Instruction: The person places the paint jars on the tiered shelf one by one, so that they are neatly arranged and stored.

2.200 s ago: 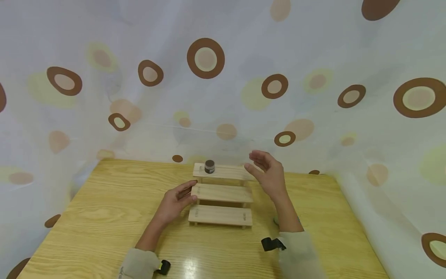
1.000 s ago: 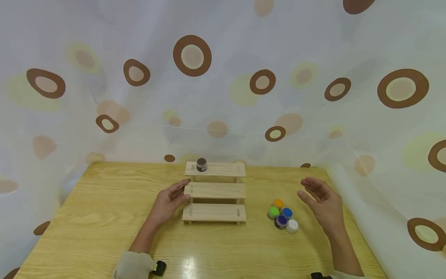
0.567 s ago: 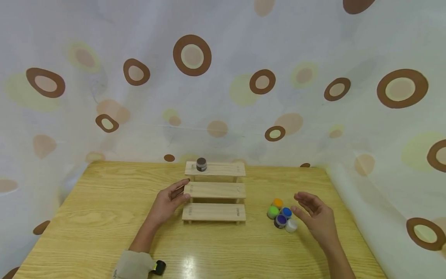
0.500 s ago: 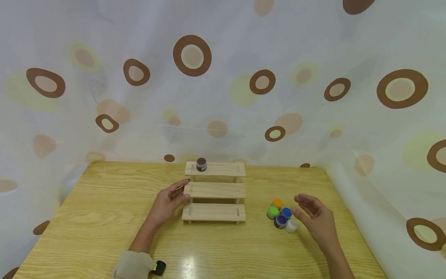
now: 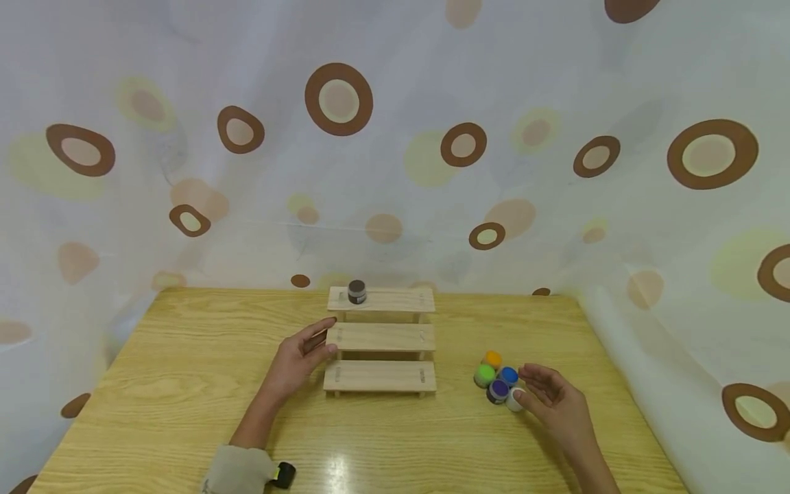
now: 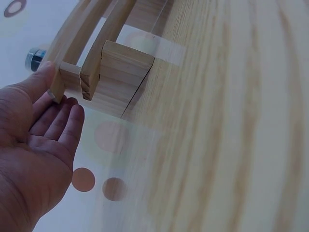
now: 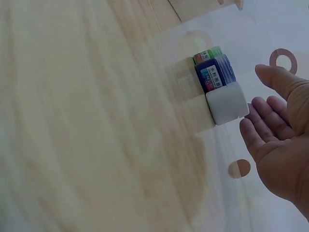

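Note:
My left hand (image 5: pixel 293 363) is at the left end of the middle board of a three-tier wooden stand (image 5: pixel 379 376), thumb at the front edge and fingers at the back. In the left wrist view the thumb lies against the board end. A small dark-lidded jar (image 5: pixel 356 291) stands on the top tier, left side. My right hand (image 5: pixel 558 408) is beside the white paint jar (image 7: pixel 228 104), thumb and fingers apart around its near side; the right wrist view shows no grip on it. Purple (image 5: pixel 498 392), blue (image 5: pixel 509 376), green (image 5: pixel 484 375) and orange (image 5: pixel 492 359) jars stand clustered against it.
The stand and jars are on a wood-grain table (image 5: pixel 395 446). A white sheet (image 5: pixel 395 171) with brown-ringed spots hangs behind the table and along both sides.
My right hand has moved from above the stand's top tier to the right, uncovering the paint jars, then down and left toward the white jar. The left hand has stayed at the stand.

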A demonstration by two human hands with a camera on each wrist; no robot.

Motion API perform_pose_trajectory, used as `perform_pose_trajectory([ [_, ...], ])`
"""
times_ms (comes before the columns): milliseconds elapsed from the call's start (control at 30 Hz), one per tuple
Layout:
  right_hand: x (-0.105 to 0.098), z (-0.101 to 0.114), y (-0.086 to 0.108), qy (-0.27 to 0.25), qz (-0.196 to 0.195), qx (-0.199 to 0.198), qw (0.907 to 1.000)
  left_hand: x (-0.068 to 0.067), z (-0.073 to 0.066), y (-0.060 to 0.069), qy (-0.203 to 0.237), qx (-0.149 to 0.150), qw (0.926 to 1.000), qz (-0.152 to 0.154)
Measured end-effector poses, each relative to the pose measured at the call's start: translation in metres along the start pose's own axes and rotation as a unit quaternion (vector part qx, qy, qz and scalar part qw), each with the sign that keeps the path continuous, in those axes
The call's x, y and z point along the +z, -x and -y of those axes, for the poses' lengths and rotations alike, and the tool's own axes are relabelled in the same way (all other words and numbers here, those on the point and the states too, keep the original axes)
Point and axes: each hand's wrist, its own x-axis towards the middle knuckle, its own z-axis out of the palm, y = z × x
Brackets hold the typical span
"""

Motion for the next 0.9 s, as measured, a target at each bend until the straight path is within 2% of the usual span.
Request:
perform_pose_trajectory([
  [133, 0.0002, -0.0055, 0.0011, -0.009, 0.002, 0.012, 0.9999, 0.0001, 0.0002, 0.0002, 0.000, -0.002, 1.0000, -0.001],
  [433, -0.0011, -0.0073, 0.0053, 0.028, 0.025, 0.063, 0.9973, 0.0017, 0.0006, 0.0018, 0.001, -0.005, 1.0000, 0.004],
  [700, -0.0013, -0.0039, 0.0059, 0.066, 0.036, 0.064, 0.9952, 0.0012, -0.0007, 0.0013, 0.003, -0.003, 1.0000, 0.002],
  [900, -0.0016, -0.0061, 0.0046, 0.078, 0.044, 0.049, 0.9948, 0.0001, 0.0013, 0.0001, 0.005, -0.001, 1.0000, 0.001],
])
